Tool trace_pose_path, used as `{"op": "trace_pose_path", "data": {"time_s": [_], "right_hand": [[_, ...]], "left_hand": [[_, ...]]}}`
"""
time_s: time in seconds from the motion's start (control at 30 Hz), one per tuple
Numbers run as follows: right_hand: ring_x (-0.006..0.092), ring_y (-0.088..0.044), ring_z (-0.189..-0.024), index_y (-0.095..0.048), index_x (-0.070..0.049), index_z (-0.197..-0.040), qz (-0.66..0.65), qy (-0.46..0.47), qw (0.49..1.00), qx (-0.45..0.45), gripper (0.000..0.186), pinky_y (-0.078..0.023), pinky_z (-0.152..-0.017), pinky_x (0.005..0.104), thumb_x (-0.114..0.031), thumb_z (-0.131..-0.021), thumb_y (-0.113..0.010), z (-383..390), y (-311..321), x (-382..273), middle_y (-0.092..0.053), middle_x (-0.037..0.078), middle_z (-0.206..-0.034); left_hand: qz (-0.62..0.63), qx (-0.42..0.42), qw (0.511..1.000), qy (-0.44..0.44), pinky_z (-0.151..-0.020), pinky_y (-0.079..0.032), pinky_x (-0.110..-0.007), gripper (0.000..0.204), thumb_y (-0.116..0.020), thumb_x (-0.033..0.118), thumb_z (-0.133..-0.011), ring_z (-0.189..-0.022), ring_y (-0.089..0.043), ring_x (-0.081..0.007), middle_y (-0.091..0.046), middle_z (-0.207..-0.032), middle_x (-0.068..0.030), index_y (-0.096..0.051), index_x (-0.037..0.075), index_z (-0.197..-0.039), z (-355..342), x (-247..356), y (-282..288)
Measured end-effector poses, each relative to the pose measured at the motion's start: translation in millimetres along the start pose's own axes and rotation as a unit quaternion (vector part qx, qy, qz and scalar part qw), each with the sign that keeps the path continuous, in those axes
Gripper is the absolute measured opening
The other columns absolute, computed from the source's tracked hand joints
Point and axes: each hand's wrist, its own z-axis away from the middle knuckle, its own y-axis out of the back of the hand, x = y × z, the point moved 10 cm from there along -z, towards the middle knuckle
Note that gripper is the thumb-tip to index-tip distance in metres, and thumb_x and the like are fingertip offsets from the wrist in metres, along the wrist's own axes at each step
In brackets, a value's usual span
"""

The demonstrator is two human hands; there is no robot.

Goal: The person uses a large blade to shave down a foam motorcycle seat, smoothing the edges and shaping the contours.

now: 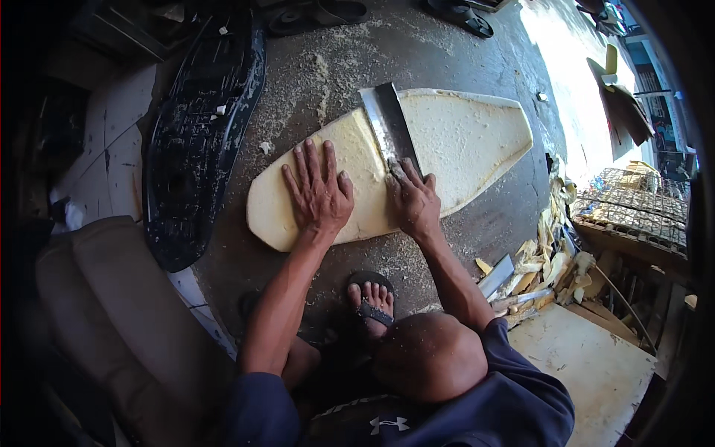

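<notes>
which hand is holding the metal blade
The right hand: it holds the near end of the metal blade, whereas the left hand lies flat on the pale foam.

Room over floor (495,67) beyond pale slab (469,138), blade (396,127) across it, scraps (547,257) right, dim left uncertain

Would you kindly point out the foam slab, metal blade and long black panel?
Foam slab (365,177): head view, top face near its middle.
Metal blade (392,125): head view, flat face about halfway along.
Long black panel (195,141): head view, middle of its visible face.
</notes>
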Motion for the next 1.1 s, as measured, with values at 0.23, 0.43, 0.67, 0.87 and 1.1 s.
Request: {"op": "trace_pose_path", "data": {"time_s": [0.23, 0.43, 0.67, 0.87, 1.1], "right_hand": [[0.0409, -0.061, -0.096, -0.071, -0.016, -0.13, 0.026, 0.048, 0.998, 0.033, 0.036, -0.057, -0.08, 0.0456, -0.026, -0.096, -0.064, -100.5, -15.0, -26.5, -0.064, 0.011, -0.142], [0.0348, -0.064, -0.106, -0.07, -0.019, -0.135, -0.04, 0.03, 0.999, 0.009, 0.036, -0.057, -0.081, 0.0467, -0.025, -0.099, -0.063, -11.3, -28.4, -19.9, -0.061, 0.011, -0.147], [0.0367, -0.064, -0.104, -0.072, -0.016, -0.131, -0.043, 0.021, 0.999, 0.012, 0.035, -0.057, -0.08, 0.0491, -0.031, -0.101, -0.061, -29.1, -23.4, -13.8, -0.064, 0.01, -0.144], [0.0377, -0.062, -0.096, -0.073, -0.015, -0.123, 0.007, 0.031, 0.996, 0.081, 0.029, -0.056, -0.075, 0.046, -0.026, -0.098, -0.065, -50.7, -0.5, -17.8, -0.067, 0.01, -0.139], [0.0335, -0.063, -0.103, -0.069, -0.016, -0.137, -0.013, 0.089, 0.994, 0.063, 0.041, -0.052, -0.083, 0.0409, -0.023, -0.097, -0.065, 39.6, -24.0, 11.0, -0.062, 0.014, -0.146]], "left_hand": [[0.023, 0.021, 1.0, 0.007, -0.124, -0.017, -0.064, 0.066, -0.048, 0.032, -0.1, -0.156, -0.027, -0.0411, -0.033, -0.166, -0.0225, -0.038, 0.01, -0.161, -14.9, -13.1, -11.2], [-0.009, -0.005, 1.0, 0.015, -0.124, -0.015, -0.065, 0.068, -0.048, 0.034, -0.099, -0.156, -0.027, -0.0415, -0.029, -0.168, -0.0222, -0.036, 0.011, -0.162, 6.8, -24.0, -10.6], [0.004, -0.02, 1.0, -0.002, -0.125, -0.014, -0.064, 0.066, -0.045, 0.035, -0.102, -0.156, -0.025, -0.0413, -0.028, -0.168, -0.0218, -0.034, 0.012, -0.163, 9.6, -13.1, -19.0], [-0.005, 0.009, 1.0, -0.003, -0.124, -0.016, -0.064, 0.065, -0.047, 0.033, -0.101, -0.156, -0.027, -0.0415, -0.03, -0.168, -0.0208, -0.038, 0.011, -0.161, -7.1, -4.8, -12.4], [-0.031, -0.012, 0.999, 0.014, -0.124, -0.015, -0.065, 0.067, -0.047, 0.033, -0.1, -0.156, -0.025, -0.0416, -0.027, -0.169, -0.0218, -0.035, 0.012, -0.163, -2.5, -18.9, -26.0]]}}
